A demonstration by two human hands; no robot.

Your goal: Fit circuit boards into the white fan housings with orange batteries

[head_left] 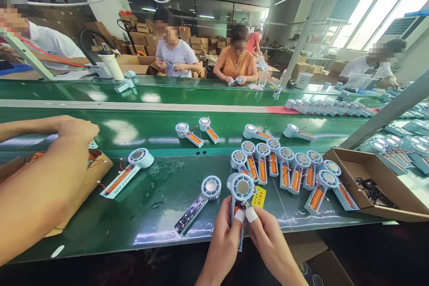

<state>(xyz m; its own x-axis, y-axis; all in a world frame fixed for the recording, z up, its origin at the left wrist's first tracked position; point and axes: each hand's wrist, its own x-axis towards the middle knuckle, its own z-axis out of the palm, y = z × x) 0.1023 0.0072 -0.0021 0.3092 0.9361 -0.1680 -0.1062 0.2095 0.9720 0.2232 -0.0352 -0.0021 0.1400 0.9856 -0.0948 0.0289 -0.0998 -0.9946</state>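
Note:
A light-blue handheld fan [242, 186] with a round head and open handle is held upright over the front of the bench. Wrapped around its handle is my left hand [225, 231], the thumb pressing near the top of the handle. From the other side my right hand [268, 232] grips the same fan, its thumb at a small dark part [246, 206] and wires just below the head. Both thumbs wear white finger covers. To the left lies another fan [211, 187] with a dark circuit board [190, 215] along its handle.
Several fans with orange batteries [296, 180] crowd the bench at right, beside a cardboard box [338, 161] of black parts. A yellow tag [259, 197] lies behind my hands. A co-worker's arm [43, 178] reaches over a box at left. Beyond is a green conveyor [150, 118].

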